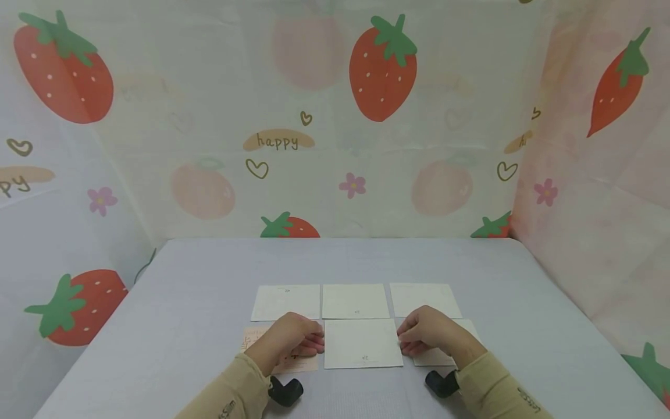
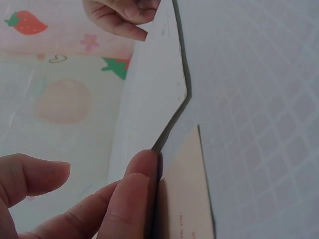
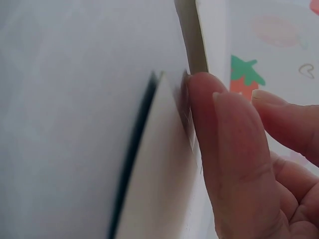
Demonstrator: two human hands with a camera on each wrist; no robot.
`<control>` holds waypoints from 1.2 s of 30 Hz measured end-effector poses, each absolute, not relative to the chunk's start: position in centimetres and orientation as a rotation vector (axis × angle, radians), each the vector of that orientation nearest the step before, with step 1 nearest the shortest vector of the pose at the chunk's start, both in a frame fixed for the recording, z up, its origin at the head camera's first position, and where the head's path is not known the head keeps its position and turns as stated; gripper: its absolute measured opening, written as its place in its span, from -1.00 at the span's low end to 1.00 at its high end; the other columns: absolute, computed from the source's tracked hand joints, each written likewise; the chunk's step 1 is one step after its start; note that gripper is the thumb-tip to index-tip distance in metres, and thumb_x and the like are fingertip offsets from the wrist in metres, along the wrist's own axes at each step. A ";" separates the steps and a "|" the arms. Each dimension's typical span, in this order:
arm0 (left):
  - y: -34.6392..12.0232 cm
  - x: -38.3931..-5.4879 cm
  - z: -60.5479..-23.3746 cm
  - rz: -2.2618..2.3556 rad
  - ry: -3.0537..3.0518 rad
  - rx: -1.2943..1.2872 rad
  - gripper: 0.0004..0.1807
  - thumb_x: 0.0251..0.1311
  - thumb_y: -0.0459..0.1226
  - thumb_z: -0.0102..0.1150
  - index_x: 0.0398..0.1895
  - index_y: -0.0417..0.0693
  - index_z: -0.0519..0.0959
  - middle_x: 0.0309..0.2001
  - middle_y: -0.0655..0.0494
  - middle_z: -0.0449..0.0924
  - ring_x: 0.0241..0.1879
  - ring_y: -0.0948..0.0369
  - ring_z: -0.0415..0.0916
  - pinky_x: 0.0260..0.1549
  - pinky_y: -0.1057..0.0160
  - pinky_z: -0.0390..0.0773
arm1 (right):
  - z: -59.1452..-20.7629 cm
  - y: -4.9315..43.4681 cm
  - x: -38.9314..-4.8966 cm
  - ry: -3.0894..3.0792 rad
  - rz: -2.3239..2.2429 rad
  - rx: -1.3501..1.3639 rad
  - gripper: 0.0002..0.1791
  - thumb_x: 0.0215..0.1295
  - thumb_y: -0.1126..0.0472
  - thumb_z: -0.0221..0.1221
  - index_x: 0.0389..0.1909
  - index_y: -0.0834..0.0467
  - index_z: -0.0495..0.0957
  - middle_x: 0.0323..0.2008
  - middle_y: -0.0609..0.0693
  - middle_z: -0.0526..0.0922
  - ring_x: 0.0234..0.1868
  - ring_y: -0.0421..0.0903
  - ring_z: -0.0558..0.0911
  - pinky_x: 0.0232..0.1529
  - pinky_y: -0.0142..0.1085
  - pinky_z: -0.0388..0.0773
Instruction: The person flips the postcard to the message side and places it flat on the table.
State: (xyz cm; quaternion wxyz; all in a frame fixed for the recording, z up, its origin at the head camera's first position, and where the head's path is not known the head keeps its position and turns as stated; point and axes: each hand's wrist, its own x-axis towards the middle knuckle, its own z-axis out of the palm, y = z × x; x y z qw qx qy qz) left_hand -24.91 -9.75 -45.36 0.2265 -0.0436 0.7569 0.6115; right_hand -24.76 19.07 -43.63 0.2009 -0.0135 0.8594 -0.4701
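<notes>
A blank-looking cream card (image 1: 363, 343) with a tiny mark near its lower edge lies in the middle of the front row. At its left edge my left hand (image 1: 291, 336) touches it with the fingertips. My right hand (image 1: 430, 334) is at the right edge, fingertips against or very near it. Both thumbs stand apart from the fingers in the wrist views. Under my left hand lies a pinkish card (image 1: 299, 365) with reddish writing, partly hidden. Another cream card (image 1: 433, 358) is partly covered by my right hand.
Behind lies a row of three pale cards: left (image 1: 285, 304), middle (image 1: 356, 301) and right (image 1: 425, 298). A white cloth covers the table (image 1: 209, 262). Strawberry-print curtains (image 1: 324, 203) enclose the back and sides. Black wrist mounts (image 1: 285, 392) show below the sleeves.
</notes>
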 end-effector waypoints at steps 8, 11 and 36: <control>-9.6 -24.8 -45.1 1.668 2.092 -0.124 -0.77 0.11 -0.30 0.10 -0.27 -0.34 0.54 -0.42 -0.05 0.62 -0.48 0.19 0.63 -0.49 0.35 0.60 | -43.5 19.2 -24.8 2.422 -1.283 -0.051 -0.93 0.05 0.39 0.23 -0.41 0.31 0.60 -0.56 0.07 0.64 -0.55 -0.09 0.62 -0.48 -0.27 0.60; -9.6 -24.8 -45.0 1.668 2.091 -0.119 -0.77 0.11 -0.31 0.10 -0.27 -0.34 0.54 -0.43 -0.06 0.62 -0.48 0.19 0.63 -0.50 0.35 0.60 | -43.5 19.2 -24.8 2.422 -1.276 -0.056 -0.93 0.06 0.37 0.23 -0.42 0.31 0.60 -0.56 0.07 0.64 -0.55 -0.09 0.62 -0.48 -0.27 0.60; -11.9 -24.8 -44.4 1.673 2.128 -0.136 -0.65 0.14 -0.23 0.08 -0.11 -0.33 0.51 -0.34 -0.07 0.62 -0.42 0.17 0.62 -0.42 0.32 0.61 | -42.0 18.0 -26.2 2.416 -1.402 -0.062 -0.81 0.11 0.38 0.17 -0.24 0.36 0.57 -0.48 0.08 0.65 -0.46 -0.08 0.64 -0.36 -0.25 0.62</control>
